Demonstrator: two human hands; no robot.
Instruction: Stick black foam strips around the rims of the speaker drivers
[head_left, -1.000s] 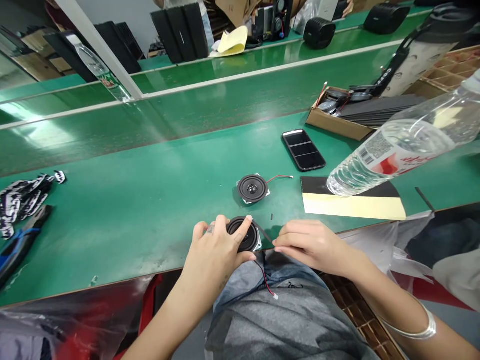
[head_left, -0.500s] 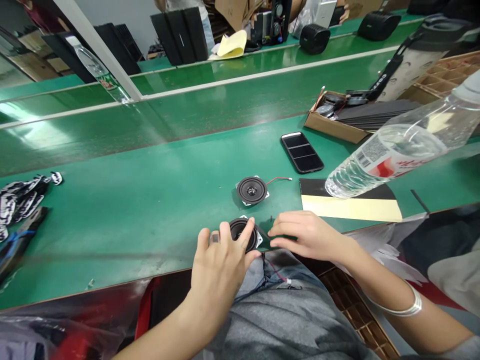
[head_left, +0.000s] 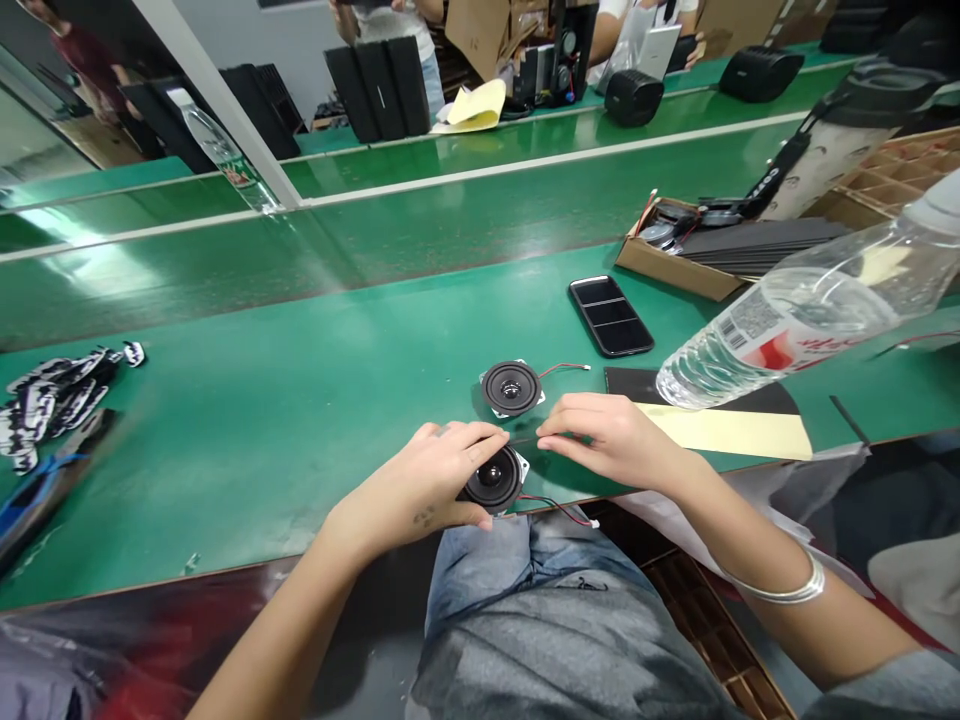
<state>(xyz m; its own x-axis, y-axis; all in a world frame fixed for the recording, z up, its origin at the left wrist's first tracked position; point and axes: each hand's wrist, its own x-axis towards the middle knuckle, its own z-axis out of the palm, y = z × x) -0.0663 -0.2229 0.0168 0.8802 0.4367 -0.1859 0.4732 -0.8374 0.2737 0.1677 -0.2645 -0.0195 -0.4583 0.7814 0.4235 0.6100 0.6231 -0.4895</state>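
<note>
A small round black speaker (head_left: 495, 478) with a metal frame lies near the table's front edge, its red and black wires trailing right. My left hand (head_left: 431, 480) grips it from the left, thumb at the near side and fingertips at the far rim. Just right of the rim, my right hand (head_left: 600, 435) is pinched on one end of a thin dark strip (head_left: 523, 440); the strip's other end reaches my left fingertips. A second speaker (head_left: 511, 388) lies face up slightly farther back, its wire (head_left: 566, 367) pointing right.
To the right are a phone (head_left: 611, 316), a water bottle (head_left: 772, 320) on a black sheet with cream backing (head_left: 742, 432), and a cardboard box (head_left: 675, 265) of parts. At left lie pliers (head_left: 56, 480) beside black-and-white pieces (head_left: 60, 395). People stand across the bench.
My left hand has turned flatter and shifted its fingers to the speaker's far rim, uncovering the cone. The strip now runs nearly level along the far side. My right hand has risen slightly.
</note>
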